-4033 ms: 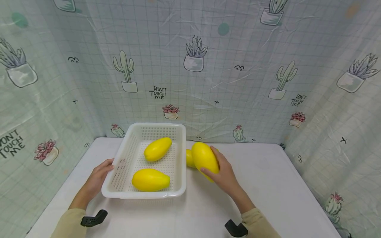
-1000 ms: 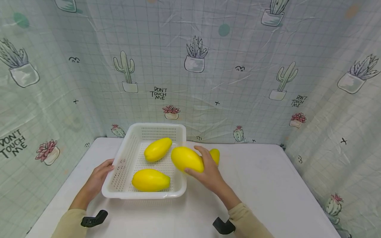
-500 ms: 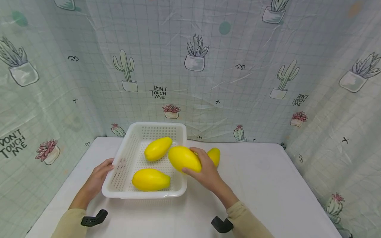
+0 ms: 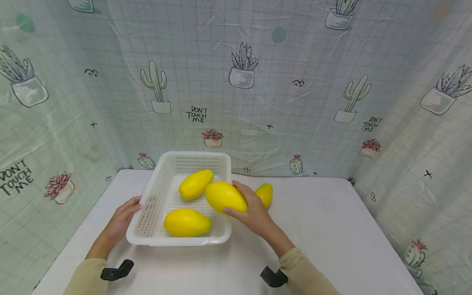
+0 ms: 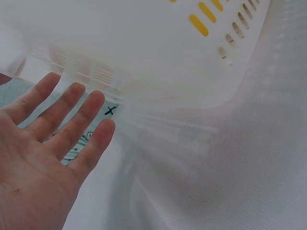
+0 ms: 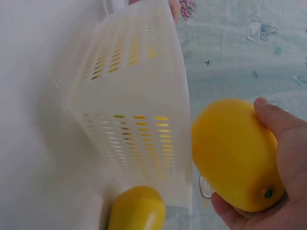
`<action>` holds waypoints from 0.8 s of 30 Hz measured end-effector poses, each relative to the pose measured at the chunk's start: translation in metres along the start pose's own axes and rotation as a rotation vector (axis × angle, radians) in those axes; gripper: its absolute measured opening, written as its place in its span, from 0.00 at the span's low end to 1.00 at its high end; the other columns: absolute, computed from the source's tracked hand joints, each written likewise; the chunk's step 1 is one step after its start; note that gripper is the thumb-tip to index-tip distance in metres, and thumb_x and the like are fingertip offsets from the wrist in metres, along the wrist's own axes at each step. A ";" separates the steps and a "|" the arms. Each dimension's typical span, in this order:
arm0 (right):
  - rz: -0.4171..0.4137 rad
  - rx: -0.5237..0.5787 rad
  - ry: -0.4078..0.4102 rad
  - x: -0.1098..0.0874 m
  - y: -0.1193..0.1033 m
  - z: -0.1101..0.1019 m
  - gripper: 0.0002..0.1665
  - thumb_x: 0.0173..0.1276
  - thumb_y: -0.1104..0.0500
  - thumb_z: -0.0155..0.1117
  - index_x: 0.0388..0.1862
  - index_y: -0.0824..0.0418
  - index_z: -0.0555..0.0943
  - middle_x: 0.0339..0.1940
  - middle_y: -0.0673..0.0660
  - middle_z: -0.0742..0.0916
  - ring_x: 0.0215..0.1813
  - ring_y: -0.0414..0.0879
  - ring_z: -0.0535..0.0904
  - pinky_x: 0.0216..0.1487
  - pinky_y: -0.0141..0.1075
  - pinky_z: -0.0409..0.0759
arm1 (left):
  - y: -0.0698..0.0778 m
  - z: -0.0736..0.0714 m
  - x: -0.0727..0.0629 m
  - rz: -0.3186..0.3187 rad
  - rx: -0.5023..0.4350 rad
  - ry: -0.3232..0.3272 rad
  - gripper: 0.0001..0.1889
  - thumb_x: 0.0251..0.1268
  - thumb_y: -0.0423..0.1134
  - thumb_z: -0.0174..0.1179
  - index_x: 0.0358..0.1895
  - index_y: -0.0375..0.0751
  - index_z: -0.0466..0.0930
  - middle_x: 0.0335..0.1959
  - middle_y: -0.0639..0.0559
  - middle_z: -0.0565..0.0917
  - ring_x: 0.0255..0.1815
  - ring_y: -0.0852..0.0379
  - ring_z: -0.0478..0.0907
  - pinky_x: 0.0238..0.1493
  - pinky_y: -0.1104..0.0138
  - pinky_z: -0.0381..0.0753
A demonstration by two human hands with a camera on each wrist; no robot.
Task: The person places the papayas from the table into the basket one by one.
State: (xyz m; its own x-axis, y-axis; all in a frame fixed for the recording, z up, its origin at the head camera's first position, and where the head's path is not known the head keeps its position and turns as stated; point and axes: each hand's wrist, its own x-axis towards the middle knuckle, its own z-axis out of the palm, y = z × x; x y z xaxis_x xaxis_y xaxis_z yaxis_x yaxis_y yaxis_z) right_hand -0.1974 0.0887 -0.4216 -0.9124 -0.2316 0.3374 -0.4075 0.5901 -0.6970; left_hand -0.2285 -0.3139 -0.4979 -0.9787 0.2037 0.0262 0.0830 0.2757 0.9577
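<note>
In the head view my left hand (image 4: pixel 119 219) touches the left rim of a white perforated plastic basket (image 4: pixel 178 241). The left wrist view shows its fingers (image 5: pixel 79 117) straight against the outer wall. My right hand (image 4: pixel 256 211) grips a yellow papaya (image 4: pixel 225 196) from its right side, thumb toward me, above the basket's right rim. A small green stem spot shows on the papaya's end in the right wrist view. Inside the basket lie two more yellow papayas, one at the back (image 4: pixel 196 184) and one at the front (image 4: pixel 187 223).
Another yellow fruit (image 4: pixel 264 194) lies on the white tabletop (image 4: pixel 313 229) right of the basket, partly hidden behind my right hand. A cactus-print cloth (image 4: pixel 273 98) hangs behind the table and at both sides.
My right hand has carried the gripped papaya leftward from beside the basket to over its right rim, uncovering the fruit on the table. My left hand and the basket stay in place.
</note>
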 end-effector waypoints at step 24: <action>0.039 0.022 0.012 -0.001 0.005 0.003 0.40 0.59 0.47 0.72 0.69 0.54 0.69 0.67 0.52 0.76 0.63 0.50 0.75 0.57 0.47 0.80 | 0.002 0.001 -0.001 -0.021 0.021 0.021 0.30 0.76 0.55 0.38 0.72 0.41 0.58 0.59 0.69 0.71 0.51 0.79 0.74 0.52 0.79 0.75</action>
State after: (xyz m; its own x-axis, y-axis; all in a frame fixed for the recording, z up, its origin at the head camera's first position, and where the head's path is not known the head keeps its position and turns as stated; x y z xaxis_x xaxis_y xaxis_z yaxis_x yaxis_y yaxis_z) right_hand -0.1988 0.0897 -0.4271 -0.9271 -0.1999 0.3169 -0.3726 0.5810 -0.7236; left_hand -0.2273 -0.3126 -0.4963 -0.9839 0.1783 0.0126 0.0664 0.2990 0.9519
